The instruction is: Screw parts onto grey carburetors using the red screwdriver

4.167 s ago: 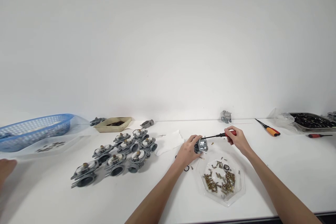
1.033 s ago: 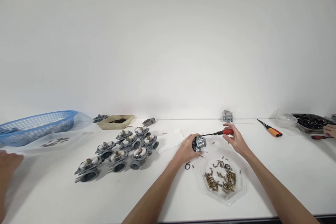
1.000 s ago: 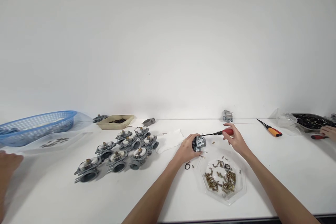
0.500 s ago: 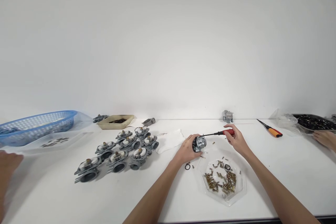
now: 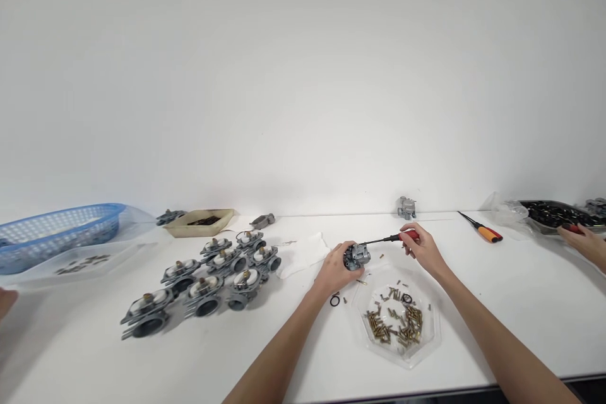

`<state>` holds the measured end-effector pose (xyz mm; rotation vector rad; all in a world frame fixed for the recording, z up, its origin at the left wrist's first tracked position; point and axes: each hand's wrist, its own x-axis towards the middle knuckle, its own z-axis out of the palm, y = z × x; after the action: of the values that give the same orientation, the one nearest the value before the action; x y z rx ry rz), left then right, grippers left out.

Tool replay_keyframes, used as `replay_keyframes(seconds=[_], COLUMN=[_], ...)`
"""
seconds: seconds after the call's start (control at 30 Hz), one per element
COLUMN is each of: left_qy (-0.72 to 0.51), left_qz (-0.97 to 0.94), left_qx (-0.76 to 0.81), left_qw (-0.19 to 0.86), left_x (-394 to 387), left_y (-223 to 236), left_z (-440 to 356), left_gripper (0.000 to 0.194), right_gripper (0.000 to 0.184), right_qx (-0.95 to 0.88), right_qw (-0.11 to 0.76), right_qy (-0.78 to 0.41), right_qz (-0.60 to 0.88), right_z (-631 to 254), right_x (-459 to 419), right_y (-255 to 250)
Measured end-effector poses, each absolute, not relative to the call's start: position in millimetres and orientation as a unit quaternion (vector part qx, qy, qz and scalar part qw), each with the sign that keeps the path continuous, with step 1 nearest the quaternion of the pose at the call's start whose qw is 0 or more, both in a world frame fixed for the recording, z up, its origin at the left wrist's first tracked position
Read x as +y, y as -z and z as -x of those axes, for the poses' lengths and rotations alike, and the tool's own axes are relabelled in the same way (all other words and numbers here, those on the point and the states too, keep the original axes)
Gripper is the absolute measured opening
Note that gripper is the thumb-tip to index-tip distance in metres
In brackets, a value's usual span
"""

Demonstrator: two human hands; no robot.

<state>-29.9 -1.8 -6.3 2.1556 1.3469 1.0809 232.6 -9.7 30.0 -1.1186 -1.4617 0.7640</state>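
Note:
My left hand (image 5: 334, 271) grips a small grey metal carburetor (image 5: 356, 257) and hides its lower side. My right hand (image 5: 423, 249) holds a red-handled screwdriver (image 5: 408, 236), whose thin black shaft reaches toward the top of the carburetor. Below my hands lies a clear octagonal plastic tray (image 5: 396, 324) holding many brass screws and a black O-ring. Another black O-ring (image 5: 334, 301) lies on the white table (image 5: 293, 353) just below my left hand.
Several carburetors (image 5: 203, 284) stand left of a white cloth (image 5: 303, 255). Behind are a blue basket (image 5: 57, 233), a beige tray (image 5: 201, 219) and a lone carburetor (image 5: 406, 207). At right, a co-worker's hand (image 5: 584, 243) reaches a metal tray (image 5: 549, 214) of black parts, past an orange-handled screwdriver (image 5: 483, 234).
My hands keep their hold on the carburetor and screwdriver. The view has shifted slightly. The co-worker's right-side hand has moved up to the metal tray, and the hand at the left edge has drawn back.

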Motion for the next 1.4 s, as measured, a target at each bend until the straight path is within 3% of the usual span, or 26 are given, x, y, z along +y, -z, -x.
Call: replay_keyframes(seconds=[0.2, 0.43, 0.73, 0.97, 1.4], left_qy=[-0.408, -0.459, -0.506, -0.505, -0.506], left_qz=[-0.750, -0.708, -0.680, -0.652, -0.649], left_qx=[0.469, 0.457, 0.418, 0.430, 0.427], left_qw=[0.226, 0.281, 0.327, 0.368, 0.375], left_x=[0, 4, 6, 7, 6], left_y=[7, 8, 7, 7, 5], left_z=[29, 32, 37, 38, 37], left_gripper=[0.050, 0.045, 0.047, 0.052, 0.051], right_gripper=[0.045, 0.034, 0.036, 0.043, 0.038], right_qx=[-0.611, -0.536, -0.608, -0.600, -0.604], right_qw=[0.569, 0.661, 0.566, 0.569, 0.562], right_qy=[-0.284, -0.205, -0.203, -0.224, -0.239], right_qz=[0.471, 0.483, 0.519, 0.517, 0.512], right_z=[-228, -239, -225, -222, -222], right_x=[-16, -16, -14, -17, -13], right_y=[-33, -39, -27, -28, -21])
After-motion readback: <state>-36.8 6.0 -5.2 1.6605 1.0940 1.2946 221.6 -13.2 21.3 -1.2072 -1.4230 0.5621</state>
